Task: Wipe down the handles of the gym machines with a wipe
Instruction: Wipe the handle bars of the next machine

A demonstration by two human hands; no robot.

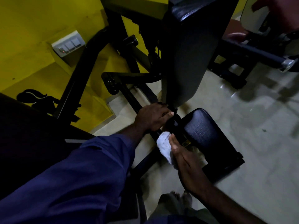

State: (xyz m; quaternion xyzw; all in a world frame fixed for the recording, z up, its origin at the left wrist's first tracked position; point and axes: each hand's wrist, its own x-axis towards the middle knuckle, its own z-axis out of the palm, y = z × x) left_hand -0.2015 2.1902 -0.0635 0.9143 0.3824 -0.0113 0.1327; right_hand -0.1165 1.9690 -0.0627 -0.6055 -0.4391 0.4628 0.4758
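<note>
A black gym machine stands before me, with a tall back pad [191,50] and a small seat pad [205,133]. My left hand [153,118] grips a black bar [134,98] of the frame just below the back pad, fingers curled round it. My right hand [186,160] holds a white wipe [165,146] against the frame beside the seat pad, the fingers lying fairly straight over the cloth. The part under the wipe is hidden.
A yellow wall [40,21] with a switch panel [68,45] lies to the left. Another machine with a chrome-tipped bar [288,65] stands at the right. Grey tiled floor [242,118] spreads to the right. My bare foot [181,199] is below.
</note>
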